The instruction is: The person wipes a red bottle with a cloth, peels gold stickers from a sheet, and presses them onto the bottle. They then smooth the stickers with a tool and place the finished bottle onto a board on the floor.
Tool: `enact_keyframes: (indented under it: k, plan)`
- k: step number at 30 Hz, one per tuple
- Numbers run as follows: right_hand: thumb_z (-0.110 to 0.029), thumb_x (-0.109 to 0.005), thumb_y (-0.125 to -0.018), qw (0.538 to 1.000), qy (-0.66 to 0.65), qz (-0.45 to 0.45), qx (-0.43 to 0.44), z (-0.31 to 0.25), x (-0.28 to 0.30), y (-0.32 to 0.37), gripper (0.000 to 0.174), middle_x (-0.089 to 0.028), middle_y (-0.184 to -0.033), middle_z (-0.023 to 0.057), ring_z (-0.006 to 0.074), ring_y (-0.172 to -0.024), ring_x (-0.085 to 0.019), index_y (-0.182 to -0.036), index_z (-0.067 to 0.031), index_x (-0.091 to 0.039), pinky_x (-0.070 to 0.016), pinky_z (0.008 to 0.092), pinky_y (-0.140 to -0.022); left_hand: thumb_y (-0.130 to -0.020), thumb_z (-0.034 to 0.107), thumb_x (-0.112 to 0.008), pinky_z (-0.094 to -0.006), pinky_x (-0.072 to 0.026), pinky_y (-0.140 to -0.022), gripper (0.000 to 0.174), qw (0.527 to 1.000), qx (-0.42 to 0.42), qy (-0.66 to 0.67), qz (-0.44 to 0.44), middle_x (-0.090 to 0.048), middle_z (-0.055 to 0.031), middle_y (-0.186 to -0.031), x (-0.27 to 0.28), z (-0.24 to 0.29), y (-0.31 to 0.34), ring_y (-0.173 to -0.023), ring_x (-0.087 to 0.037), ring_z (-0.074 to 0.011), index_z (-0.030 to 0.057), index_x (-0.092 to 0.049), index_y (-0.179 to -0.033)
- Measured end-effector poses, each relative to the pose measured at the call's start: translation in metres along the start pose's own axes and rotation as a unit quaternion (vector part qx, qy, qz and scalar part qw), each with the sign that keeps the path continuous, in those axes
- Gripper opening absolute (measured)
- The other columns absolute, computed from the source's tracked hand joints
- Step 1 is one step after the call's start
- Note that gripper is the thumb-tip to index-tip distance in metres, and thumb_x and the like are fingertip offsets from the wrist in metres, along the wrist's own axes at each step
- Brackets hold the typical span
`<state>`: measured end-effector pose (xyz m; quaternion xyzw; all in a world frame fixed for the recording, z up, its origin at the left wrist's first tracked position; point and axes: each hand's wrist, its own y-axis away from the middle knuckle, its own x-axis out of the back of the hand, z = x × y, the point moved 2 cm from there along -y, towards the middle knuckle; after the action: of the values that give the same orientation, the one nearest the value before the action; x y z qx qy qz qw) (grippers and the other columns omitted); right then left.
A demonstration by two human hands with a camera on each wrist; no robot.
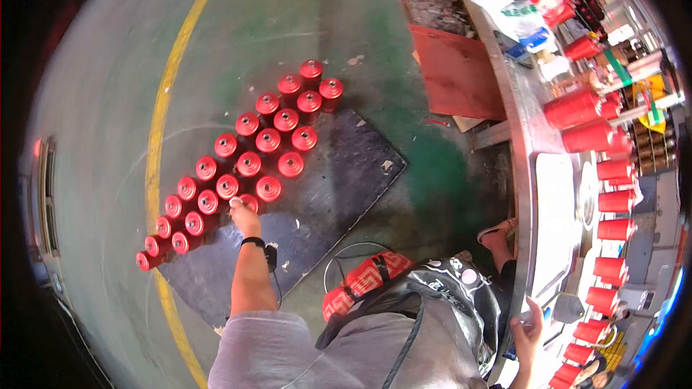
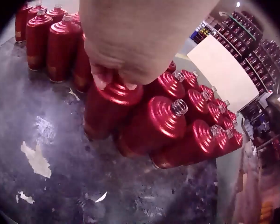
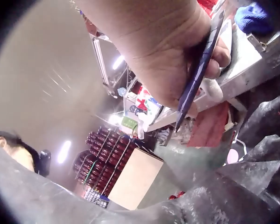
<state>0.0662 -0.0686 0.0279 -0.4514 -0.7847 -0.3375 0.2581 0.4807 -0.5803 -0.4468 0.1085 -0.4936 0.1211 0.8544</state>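
Observation:
Many shiny red bottles with ridged shoulders and clear necks stand in slanting rows, such as the bottle [image 1: 268, 140]. My left hand [image 1: 245, 217] reaches down to one at the near edge of the group. In the left wrist view its fingertips grip the top of that red bottle [image 2: 107, 114], hiding the neck. Another red bottle [image 2: 154, 123] leans close beside it. My right hand [image 1: 530, 331] is at the workbench on the right. In the right wrist view it holds a thin dark flat blade [image 3: 200, 70], seen nearly edge-on.
A dark mat [image 1: 346, 166] lies under part of the group, on a green floor with a yellow line [image 1: 162, 108]. The metal bench [image 1: 530, 137] runs along the right, with red cups [image 1: 616, 202] in a row beyond it. A reddish board [image 1: 458, 72] leans there.

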Motion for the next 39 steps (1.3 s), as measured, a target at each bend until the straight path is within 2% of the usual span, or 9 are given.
enact_keyframes:
  k: [2, 4, 5, 10, 20, 23, 27, 30, 39]
  plan:
    - [0.000, -0.071, -0.081, 1.000, -0.024, -0.005, 0.002, 0.021, 0.006, 0.001, 0.055, -0.061, -0.101, -0.0004, 0.0010, -0.067, -0.050, -0.134, -0.0045, -0.056, -0.0384, 0.0159, -0.054, -0.086, 0.015, -0.068, -0.0486, -0.0538, -0.082, 0.030, 0.988, -0.122, -0.091, -0.018, -0.063, -0.0224, -0.106, 0.002, -0.018, -0.012, -0.098, -0.064, -0.0409, 0.0091, -0.057, -0.113]
    - [0.000, -0.072, -0.081, 0.998, 0.005, 0.026, 0.060, -0.005, 0.004, 0.008, 0.054, -0.062, -0.096, -0.0006, 0.0021, -0.072, -0.055, -0.133, -0.0050, -0.056, -0.0434, 0.0181, -0.056, -0.082, 0.032, -0.073, -0.0482, -0.0534, -0.087, 0.045, 0.986, 0.025, -0.164, -0.015, -0.063, -0.0197, -0.112, 0.042, 0.030, 0.007, -0.105, -0.063, -0.0364, 0.0025, -0.059, -0.113]
    - [0.000, -0.073, -0.082, 0.997, 0.010, 0.038, 0.068, -0.019, 0.004, 0.011, 0.054, -0.063, -0.094, -0.0009, 0.0027, -0.073, -0.058, -0.133, -0.0051, -0.056, -0.0457, 0.0191, -0.057, -0.080, 0.034, -0.073, -0.0487, -0.0522, -0.089, 0.052, 0.944, -0.158, -0.204, 0.205, -0.062, -0.0208, -0.114, 0.027, 0.017, 0.000, -0.107, -0.061, -0.0372, -0.0019, -0.058, -0.116]
    - [-0.011, -0.075, -0.084, 0.999, 0.027, 0.044, 0.004, -0.023, 0.035, 0.012, 0.048, -0.062, -0.082, 0.0029, 0.0058, -0.057, -0.053, -0.129, -0.0059, -0.059, -0.0431, 0.0232, -0.052, -0.092, 0.018, -0.066, -0.0437, -0.0508, -0.087, 0.040, 0.942, -0.267, 0.135, 0.151, -0.061, -0.0244, -0.114, 0.038, 0.179, -0.005, -0.104, -0.062, -0.0364, -0.0085, -0.053, -0.120]
    - [-0.015, -0.075, -0.083, 0.989, -0.064, 0.132, 0.033, 0.025, 0.113, 0.017, 0.046, -0.070, -0.081, 0.0045, 0.0099, -0.052, -0.050, -0.126, -0.0074, -0.062, -0.0428, 0.0256, -0.051, -0.091, -0.001, -0.063, -0.0274, -0.0558, -0.072, 0.010, 0.599, -0.430, 0.503, -0.450, -0.063, -0.0041, -0.097, 0.172, 0.582, 0.339, -0.084, -0.062, -0.0107, 0.0010, -0.064, -0.101]
    - [-0.011, -0.075, -0.082, 0.978, -0.099, 0.178, 0.039, 0.053, 0.131, 0.030, 0.046, -0.069, -0.079, 0.0043, 0.0075, -0.051, -0.048, -0.125, -0.0044, -0.062, -0.0397, 0.0235, -0.050, -0.083, 0.005, -0.073, -0.0370, -0.0462, -0.095, 0.040, 0.571, -0.619, 0.471, -0.264, -0.061, -0.0157, -0.115, 0.187, 0.671, 0.392, -0.105, -0.060, -0.0274, 0.0003, -0.057, -0.119]
    - [-0.009, -0.075, -0.083, 0.970, -0.134, 0.204, 0.003, 0.080, 0.142, 0.050, 0.043, -0.067, -0.078, 0.0007, 0.0021, -0.051, -0.048, -0.123, -0.0017, -0.062, -0.0378, 0.0207, -0.048, -0.062, 0.041, -0.088, -0.0506, -0.0376, -0.105, 0.093, 0.699, -0.626, 0.333, -0.090, -0.049, -0.0319, -0.128, 0.135, 0.800, 0.407, -0.120, -0.048, -0.0452, -0.0076, -0.043, -0.127]
    - [-0.008, -0.075, -0.081, 0.960, -0.159, 0.230, -0.034, 0.099, 0.141, 0.061, 0.045, -0.068, -0.079, 0.0012, 0.0020, -0.051, -0.049, -0.123, -0.0018, -0.062, -0.0374, 0.0205, -0.047, -0.061, 0.035, -0.090, -0.0514, -0.0425, -0.098, 0.088, 0.770, -0.583, 0.194, -0.171, -0.049, -0.0307, -0.126, 0.108, 0.828, 0.417, -0.115, -0.051, -0.0463, -0.0029, -0.041, -0.124]
    - [-0.008, -0.074, -0.080, 0.949, -0.161, 0.269, -0.040, 0.146, 0.146, 0.079, 0.042, -0.068, -0.078, 0.0029, 0.0031, -0.051, -0.048, -0.121, -0.0008, -0.064, -0.0369, 0.0207, -0.048, -0.066, 0.019, -0.088, -0.0392, -0.0499, -0.090, 0.069, 0.623, -0.662, 0.399, -0.122, -0.062, -0.0160, -0.113, 0.136, 0.793, 0.420, -0.100, -0.063, -0.0309, 0.0016, -0.049, -0.120]
